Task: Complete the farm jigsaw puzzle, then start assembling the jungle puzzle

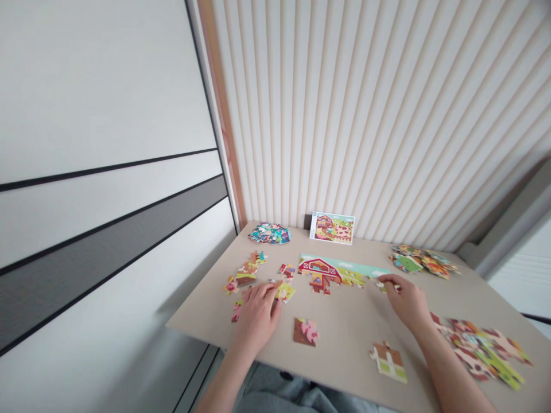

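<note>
My right hand point(403, 298) has its fingertips closed on a small puzzle piece point(382, 286), at the right end of the partly joined farm puzzle point(331, 271). That strip shows a red barn, green hills and sky. My left hand point(259, 312) lies over loose pieces on the left, its fingers stretched out. A yellow-green puzzle piece point(284, 292) sits at its fingertips, and a red-and-purple piece point(286, 272) is just beyond. A pig piece point(306, 331) lies between my hands, nearer to me. A white-fence piece point(389, 361) rests in front of my right forearm.
A farm picture card point(333, 228) leans at the back of the table point(340, 312). Puzzle heaps lie at back left point(270, 233), back right point(424, 261) and front right point(484, 350). Several loose pieces point(247, 273) are on the left. A ribbed panel point(344, 115) stands behind.
</note>
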Available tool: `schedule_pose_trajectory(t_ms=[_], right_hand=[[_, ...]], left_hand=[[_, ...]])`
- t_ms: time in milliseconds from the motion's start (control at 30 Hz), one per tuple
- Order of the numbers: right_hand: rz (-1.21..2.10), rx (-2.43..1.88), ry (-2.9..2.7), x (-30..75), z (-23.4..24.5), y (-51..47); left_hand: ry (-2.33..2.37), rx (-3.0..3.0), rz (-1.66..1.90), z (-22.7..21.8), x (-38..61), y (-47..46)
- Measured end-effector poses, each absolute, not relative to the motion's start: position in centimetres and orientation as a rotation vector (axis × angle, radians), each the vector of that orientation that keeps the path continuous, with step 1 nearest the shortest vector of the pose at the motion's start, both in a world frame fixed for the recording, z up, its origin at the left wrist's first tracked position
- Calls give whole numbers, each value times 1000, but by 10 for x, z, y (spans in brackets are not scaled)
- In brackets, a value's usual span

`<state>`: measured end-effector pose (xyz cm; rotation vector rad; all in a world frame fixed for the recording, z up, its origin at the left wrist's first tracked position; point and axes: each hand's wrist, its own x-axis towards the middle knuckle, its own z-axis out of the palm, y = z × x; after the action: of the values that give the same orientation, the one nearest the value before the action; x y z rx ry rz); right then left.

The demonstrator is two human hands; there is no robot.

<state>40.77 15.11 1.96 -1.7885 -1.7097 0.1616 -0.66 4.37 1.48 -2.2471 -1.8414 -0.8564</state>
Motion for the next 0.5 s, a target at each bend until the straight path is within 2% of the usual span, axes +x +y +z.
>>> schedule_pose_trajectory(t_ms=[500], right_hand=[[195,-1755,-1723,400,26,147]], left_hand=[[-1839,-2251,-835,12,-9,46]])
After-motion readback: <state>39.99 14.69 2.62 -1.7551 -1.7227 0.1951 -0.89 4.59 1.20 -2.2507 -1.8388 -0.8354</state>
